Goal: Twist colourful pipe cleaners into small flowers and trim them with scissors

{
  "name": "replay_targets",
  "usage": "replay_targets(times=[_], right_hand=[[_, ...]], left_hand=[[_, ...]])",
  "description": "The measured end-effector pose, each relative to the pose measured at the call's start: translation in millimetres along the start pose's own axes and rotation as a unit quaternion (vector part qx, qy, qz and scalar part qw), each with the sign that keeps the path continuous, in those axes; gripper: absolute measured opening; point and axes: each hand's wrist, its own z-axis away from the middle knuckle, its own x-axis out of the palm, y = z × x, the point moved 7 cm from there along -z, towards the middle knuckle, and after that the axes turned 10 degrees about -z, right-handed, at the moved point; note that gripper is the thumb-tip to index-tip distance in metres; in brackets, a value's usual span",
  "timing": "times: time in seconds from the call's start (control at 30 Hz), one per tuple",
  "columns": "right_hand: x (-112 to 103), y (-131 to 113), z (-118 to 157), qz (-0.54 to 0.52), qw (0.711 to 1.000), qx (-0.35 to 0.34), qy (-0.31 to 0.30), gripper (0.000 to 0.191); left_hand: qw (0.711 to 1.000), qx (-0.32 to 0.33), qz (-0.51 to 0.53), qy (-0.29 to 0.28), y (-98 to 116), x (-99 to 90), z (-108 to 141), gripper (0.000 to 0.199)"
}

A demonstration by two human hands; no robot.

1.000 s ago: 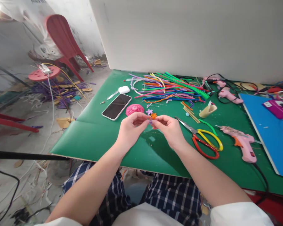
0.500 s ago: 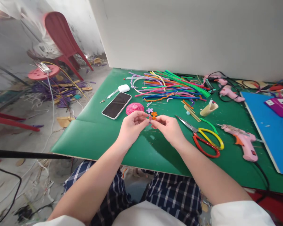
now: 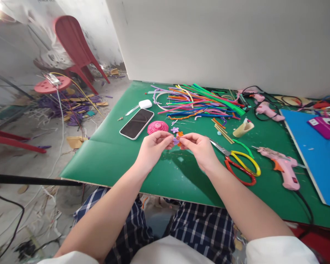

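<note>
My left hand [image 3: 154, 148] and my right hand [image 3: 198, 148] meet fingertip to fingertip above the green table [image 3: 110, 161]. Between them is a small purple pipe-cleaner flower [image 3: 176, 141], pinched from both sides and partly covered by the fingers. Just behind the fingertips, an orange flower [image 3: 180, 134] and a lilac flower [image 3: 175, 129] lie on the table. A round pink coil [image 3: 157, 127] sits right beyond my left hand. Scissors [image 3: 238, 161] with one red and one yellow handle lie to the right of my right hand.
A phone [image 3: 136, 124] and a white case [image 3: 145, 104] lie at the left. Behind are many coloured pipe cleaners [image 3: 206, 101]. A pink glue gun [image 3: 284, 163], short sticks [image 3: 224, 132], a cream tube [image 3: 243, 129] and a blue board [image 3: 313, 157] are on the right.
My fingers have turned the small flower, so more of its purple side shows between them. Both hands stay in nearly the same place. The view has shifted very slightly.
</note>
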Motion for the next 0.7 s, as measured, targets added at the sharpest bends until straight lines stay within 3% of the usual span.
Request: replay_targets(times=[0.2,0.33,0.7], right_hand=[[-0.7,-1.8,0.6,0.032,0.999,-0.021,0.0,0.024],[1.6,-6.9,2.0,0.057,0.998,-0.038,-0.006,0.019],[5.2,-9.8,4.1,0.033,0.998,-0.048,-0.008,0.017]], left_hand=[[1.0,-0.005,0.001,-0.022,-2.5,5.0,2.0,0.027],[1.0,-0.013,0.014,-0.008,-3.3,3.4,1.6,0.025],[0.999,0.048,-0.006,0.026,-0.4,3.1,2.8,0.022]])
